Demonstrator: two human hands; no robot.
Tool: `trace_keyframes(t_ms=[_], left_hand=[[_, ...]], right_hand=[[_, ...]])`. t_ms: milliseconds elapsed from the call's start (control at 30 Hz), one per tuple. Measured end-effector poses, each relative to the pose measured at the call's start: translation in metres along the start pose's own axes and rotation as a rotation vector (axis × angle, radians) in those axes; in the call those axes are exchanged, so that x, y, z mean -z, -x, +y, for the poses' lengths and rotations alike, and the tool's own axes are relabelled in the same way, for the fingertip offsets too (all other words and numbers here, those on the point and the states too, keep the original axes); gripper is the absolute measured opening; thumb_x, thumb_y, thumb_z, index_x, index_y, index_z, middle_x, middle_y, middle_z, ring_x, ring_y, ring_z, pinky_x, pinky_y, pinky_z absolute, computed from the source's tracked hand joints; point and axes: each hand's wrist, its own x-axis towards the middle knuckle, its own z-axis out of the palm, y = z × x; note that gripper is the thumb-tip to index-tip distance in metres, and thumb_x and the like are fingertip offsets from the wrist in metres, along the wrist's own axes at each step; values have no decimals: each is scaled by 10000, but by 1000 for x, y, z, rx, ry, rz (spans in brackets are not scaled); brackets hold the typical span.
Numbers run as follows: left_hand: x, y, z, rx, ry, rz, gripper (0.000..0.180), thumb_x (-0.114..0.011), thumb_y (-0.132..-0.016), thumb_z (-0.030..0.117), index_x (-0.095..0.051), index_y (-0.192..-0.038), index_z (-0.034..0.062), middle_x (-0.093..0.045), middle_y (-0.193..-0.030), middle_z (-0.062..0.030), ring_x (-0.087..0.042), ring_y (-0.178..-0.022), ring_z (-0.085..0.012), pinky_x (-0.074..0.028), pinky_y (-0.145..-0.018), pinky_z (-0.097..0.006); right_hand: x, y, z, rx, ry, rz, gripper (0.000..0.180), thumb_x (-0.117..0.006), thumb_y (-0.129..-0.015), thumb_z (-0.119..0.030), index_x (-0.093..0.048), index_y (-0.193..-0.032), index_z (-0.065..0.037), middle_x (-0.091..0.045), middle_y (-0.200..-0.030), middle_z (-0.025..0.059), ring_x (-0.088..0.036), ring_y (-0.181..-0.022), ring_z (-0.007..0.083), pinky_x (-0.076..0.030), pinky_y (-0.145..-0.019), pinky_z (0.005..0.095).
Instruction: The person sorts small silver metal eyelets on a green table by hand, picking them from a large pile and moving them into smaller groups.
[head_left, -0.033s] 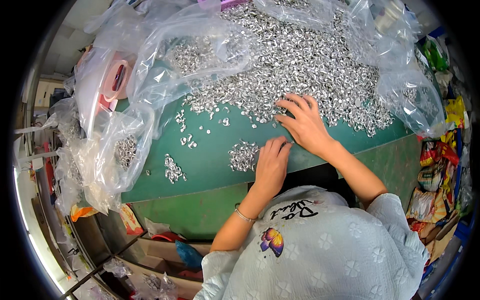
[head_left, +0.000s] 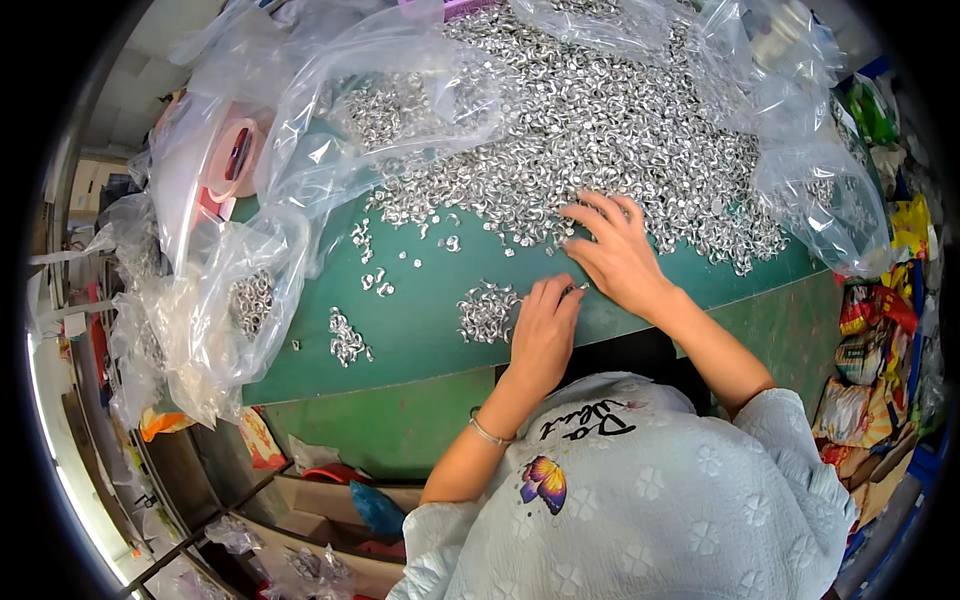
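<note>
My left hand [head_left: 545, 322] rests on the green tabletop, its fingers bent and drawn together, with a small silver metal piece [head_left: 583, 287] showing at the fingertips. Just left of it lies a small heap of curved silver metal pieces [head_left: 486, 311]. My right hand [head_left: 618, 252] is held over the near edge of the big spread of the same metal pieces [head_left: 600, 130]. Its fingers are apart and curved, the tips touching or close above the pieces; no held piece shows in it.
A smaller cluster of pieces [head_left: 347, 336] and several strays lie left on the green table [head_left: 420, 350]. Clear plastic bags [head_left: 250, 300], some with metal pieces inside, stand at the left, and another bag [head_left: 820, 200] at the right. A pink container [head_left: 232, 160] sits far left.
My right hand has shifted slightly to the right along the edge of the big pile. My left hand and the small heaps look the same.
</note>
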Motion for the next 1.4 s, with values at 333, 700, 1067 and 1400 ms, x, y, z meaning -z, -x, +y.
trace_keyframes(t_ms=[333,700,1067,1400], left_hand=[[5,-28,-10,146,-241,218,224,-652,-834,79,-624,-1050,26,-571,-1032,-105,-528,-949,-282,-369,-780,-395],[12,-40,-16,179,-321,292,206,-694,-802,84,-641,-1001,90,-552,-998,-74,-514,-944,-263,-349,-777,-389],[-2,-45,-16,112,-254,222,215,-712,-790,87,-665,-998,60,-553,-1001,-83,-516,-939,-263,-345,-781,-396],[8,-18,-12,102,-132,107,177,-686,-802,50,-666,-977,40,-573,-982,-97,-535,-913,-273,-375,-754,-383]], right_hand=[[4,16,-3,-92,-45,71,140,-697,-773,-103,-678,-907,-67,-573,-1193,74,-469,-1206,297,-315,-992,482],[4,14,-10,-142,39,65,145,-701,-751,-99,-647,-885,-82,-530,-1222,97,-436,-1228,305,-280,-1004,519],[0,2,-10,-164,60,127,193,-639,-782,-61,-662,-974,-69,-528,-1240,96,-427,-1234,334,-277,-1019,526],[6,6,-1,-110,-116,120,138,-658,-800,-80,-685,-934,-68,-544,-1248,97,-438,-1244,311,-311,-1018,503]])
